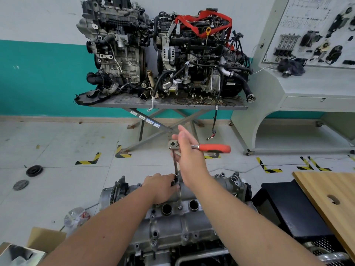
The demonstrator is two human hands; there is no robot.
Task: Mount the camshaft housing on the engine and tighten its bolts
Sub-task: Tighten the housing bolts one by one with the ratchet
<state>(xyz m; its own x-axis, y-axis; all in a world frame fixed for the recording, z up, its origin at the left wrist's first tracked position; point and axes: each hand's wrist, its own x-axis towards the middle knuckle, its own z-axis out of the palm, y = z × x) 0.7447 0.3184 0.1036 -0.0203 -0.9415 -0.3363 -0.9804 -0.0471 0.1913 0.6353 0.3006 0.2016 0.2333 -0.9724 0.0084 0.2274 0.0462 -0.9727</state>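
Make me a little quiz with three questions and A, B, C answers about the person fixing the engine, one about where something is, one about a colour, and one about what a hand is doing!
1. Where does the ratchet's extension bar point?
A. Down onto the camshaft housing
B. At the floor tiles
C. At the wooden board

2. What colour is the ratchet handle?
A. Blue
B. Orange-red
C. Green

3. What is the left hand doing?
A. Hanging idle at the side
B. Gripping the handle
C. Holding the socket end on the housing

Answers: 1 A, the bar stands upright with its lower end at the housing's top. 2 B, the grip is plainly orange-red. 3 C, its fingers curl round the bar's lower end, while the right hand rests with straight fingers by the ratchet head.
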